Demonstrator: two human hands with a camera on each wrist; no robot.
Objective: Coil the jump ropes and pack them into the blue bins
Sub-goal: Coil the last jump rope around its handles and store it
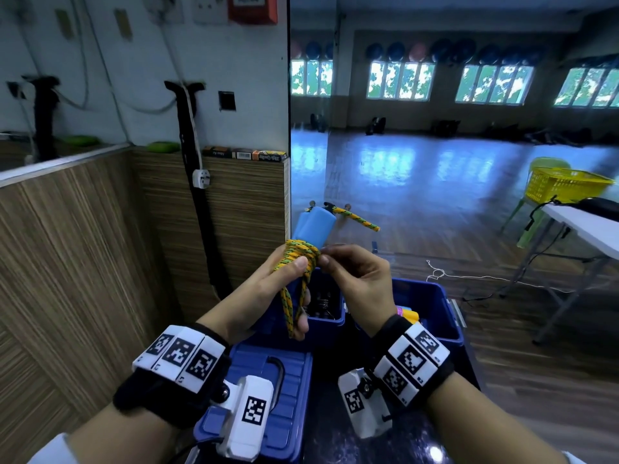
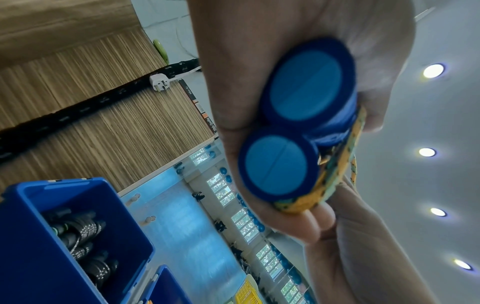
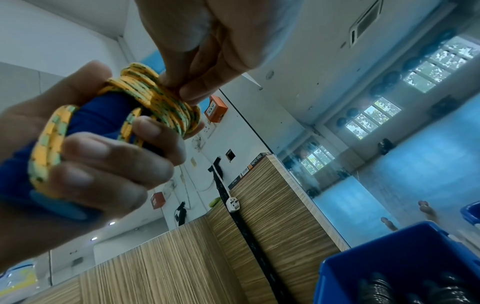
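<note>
A jump rope with yellow-green braided cord (image 1: 299, 254) is wound round its two blue handles (image 1: 313, 227). My left hand (image 1: 278, 283) grips the handles and the cord loops together; the handles' round blue end caps (image 2: 278, 168) face the left wrist camera. My right hand (image 1: 348, 269) pinches the cord coil (image 3: 161, 96) at its right side with thumb and fingertips. Both hands are held above two open blue bins: the left bin (image 1: 330, 321) holds dark coiled ropes (image 2: 85, 236), the right bin (image 1: 432, 303) holds colourful items.
A closed blue lid (image 1: 264, 390) lies under my left wrist. A wood-panelled wall (image 1: 83, 249) stands to the left with a black strap and white plug (image 1: 201, 178). A mirror (image 1: 435, 145) is ahead. A white table (image 1: 589, 226) and yellow basket (image 1: 562, 184) are at right.
</note>
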